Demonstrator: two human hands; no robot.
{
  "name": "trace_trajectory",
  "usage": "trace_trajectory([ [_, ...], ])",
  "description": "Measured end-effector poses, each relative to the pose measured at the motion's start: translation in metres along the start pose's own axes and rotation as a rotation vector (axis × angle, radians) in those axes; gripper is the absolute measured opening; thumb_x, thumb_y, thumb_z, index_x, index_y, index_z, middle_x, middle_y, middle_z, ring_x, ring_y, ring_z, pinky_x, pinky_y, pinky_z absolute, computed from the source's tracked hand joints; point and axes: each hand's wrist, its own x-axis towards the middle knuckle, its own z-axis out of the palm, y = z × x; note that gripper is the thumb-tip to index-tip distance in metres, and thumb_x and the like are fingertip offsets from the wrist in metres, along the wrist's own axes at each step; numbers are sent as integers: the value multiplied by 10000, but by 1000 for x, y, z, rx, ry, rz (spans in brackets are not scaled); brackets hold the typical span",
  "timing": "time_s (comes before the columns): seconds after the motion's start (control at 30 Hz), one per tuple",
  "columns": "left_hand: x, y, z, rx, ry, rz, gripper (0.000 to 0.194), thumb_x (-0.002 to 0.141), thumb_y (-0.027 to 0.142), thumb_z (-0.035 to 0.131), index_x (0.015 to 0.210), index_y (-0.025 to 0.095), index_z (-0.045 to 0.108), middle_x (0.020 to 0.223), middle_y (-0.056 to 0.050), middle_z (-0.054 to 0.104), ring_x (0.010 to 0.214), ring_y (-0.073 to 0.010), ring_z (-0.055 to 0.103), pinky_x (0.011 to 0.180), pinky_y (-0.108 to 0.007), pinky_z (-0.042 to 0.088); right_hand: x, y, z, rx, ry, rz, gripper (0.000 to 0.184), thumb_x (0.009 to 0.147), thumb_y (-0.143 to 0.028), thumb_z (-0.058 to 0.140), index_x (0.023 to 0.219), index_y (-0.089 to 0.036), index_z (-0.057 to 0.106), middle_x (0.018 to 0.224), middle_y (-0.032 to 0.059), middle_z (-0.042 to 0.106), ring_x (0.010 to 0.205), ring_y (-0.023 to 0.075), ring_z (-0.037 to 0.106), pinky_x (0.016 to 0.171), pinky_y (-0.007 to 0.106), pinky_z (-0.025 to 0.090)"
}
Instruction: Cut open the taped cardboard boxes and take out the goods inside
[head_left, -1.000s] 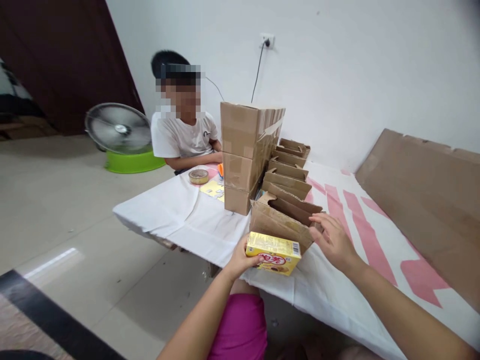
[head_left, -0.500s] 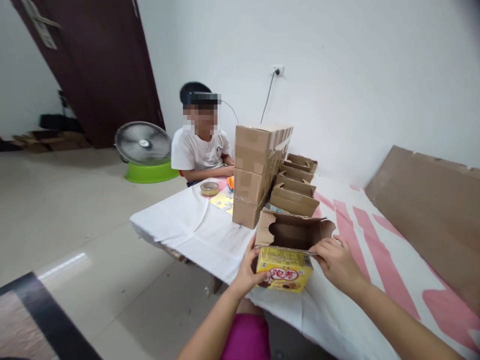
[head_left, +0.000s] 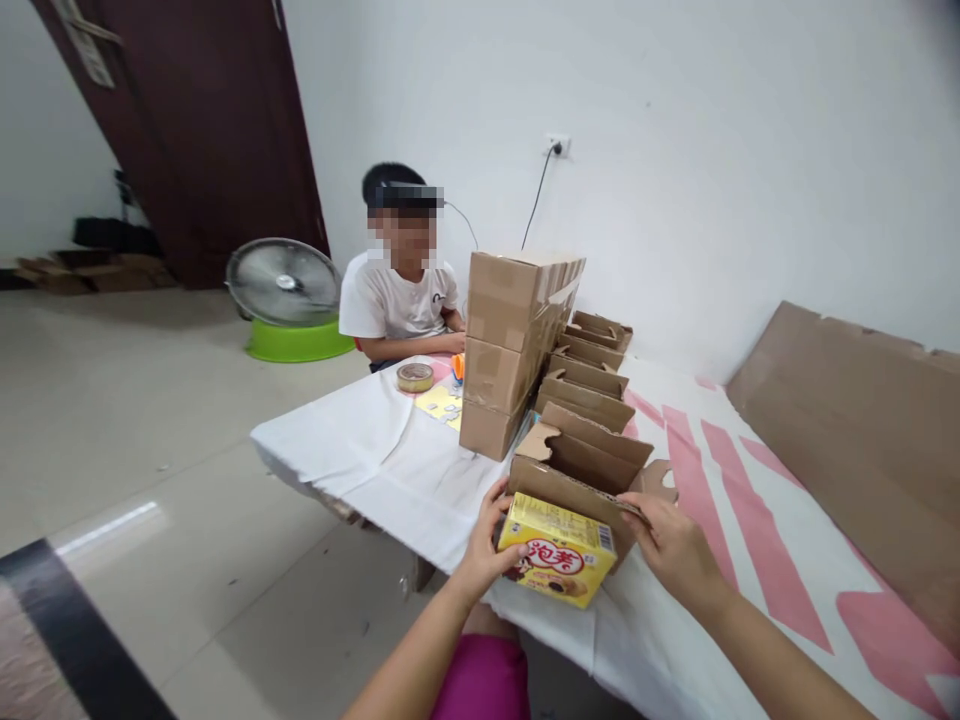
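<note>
One cloth-covered table (head_left: 337, 430) (fan (head_left: 285, 284) beyond) bears open cartons (head_left: 589, 462).

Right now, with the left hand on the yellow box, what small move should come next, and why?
I'd probably have the right hand ease the near flap of the front carton outward. That hand pinches the flap's edge, and the flap stands between the carton's inside and the yellow box, which the left hand holds outside.
</note>
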Motion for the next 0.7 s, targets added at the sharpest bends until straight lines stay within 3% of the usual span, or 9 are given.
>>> trace_trajectory([
  [0.2, -1, -4, 1, 29, 70, -63, 636, 659, 587, 723, 1141, 191, 602, 1346, -146, 391, 1333, -379, 348, 1124, -540, 253, -4, 3, 17, 99, -114, -9, 289, 866, -204, 481, 1140, -215, 571, 1087, 81, 671, 1021, 225, 628, 869, 388, 529],
  [0.27, -1, -1, 1, 26, 84, -85, 608, 664, 568, 728, 1126, 189, 614, 1331, -144, 405, 1326, -371, 362, 1119, -526, 278, -9, 6, 16, 42, -46, -21, 332, 877, -277, 529, 1205, -223, 541, 1217, 106, 610, 1142, 255, 562, 955, 438, 481],
  [0.33, 0, 2, 1, 29, 89, -95, 579, 674, 550, 728, 1114, 187, 625, 1340, -145, 408, 1337, -367, 355, 1117, -513, 293, -16, 13, 14, -27, 93, -1, 489, 842, -373, 607, 1291, -224, 482, 1351, 134, 503, 1262, 303, 456, 1033, 509, 403],
  [0.4, 1, 6, 1, 35, 80, -97, 566, 680, 536, 729, 1113, 186, 630, 1360, -150, 404, 1356, -369, 332, 1122, -514, 290, -27, 26, 17, -46, 239, 129, 722, 769, -473, 677, 1379, -214, 393, 1434, 164, 398, 1332, 351, 356, 1053, 565, 356],
  [0.47, 2, 8, 0, 25, 72, -98, 570, 680, 525, 733, 1126, 185, 630, 1375, -156, 403, 1370, -369, 315, 1130, -517, 277, -43, 39, 30, 52, 313, 370, 926, 702, -559, 703, 1442, -189, 288, 1458, 204, 344, 1326, 380, 353, 1008, 581, 394],
  [0.53, 2, 8, 0, -10, 66, -114, 576, 682, 509, 740, 1147, 189, 628, 1388, -155, 408, 1377, -365, 311, 1134, -511, 278, -64, 50, 52, 270, 259, 601, 1008, 692, -609, 675, 1472, -173, 208, 1430, 238, 372, 1230, 376, 474, 911, 562, 475],
  [0.57, 2, 7, 0, -39, 63, -128, 579, 689, 500, 738, 1165, 193, 624, 1400, -151, 408, 1380, -360, 312, 1133, -504, 284, -75, 52, 66, 408, 167, 657, 999, 707, -619, 650, 1476, -174, 192, 1399, 242, 416, 1152, 359, 545, 866, 544, 504],
  [0.63, 2, 5, 1, -99, 49, -161, 586, 708, 480, 732, 1210, 206, 608, 1438, -137, 396, 1386, -348, 316, 1136, -489, 292, -92, 50, 92, 571, 11, 635, 969, 709, -604, 654, 1472, -196, 216, 1373, 217, 470, 1116, 336, 582, 883, 522, 502],
  [0.7, 2, 4, 2, -135, 51, -183, 600, 716, 453, 735, 1247, 217, 590, 1483, -119, 368, 1400, -339, 303, 1151, -481, 272, -101, 43, 114, 580, -28, 577, 1001, 667, -589, 698, 1464, -190, 242, 1352, 199, 502, 1156, 336, 560, 925, 507, 482],
])
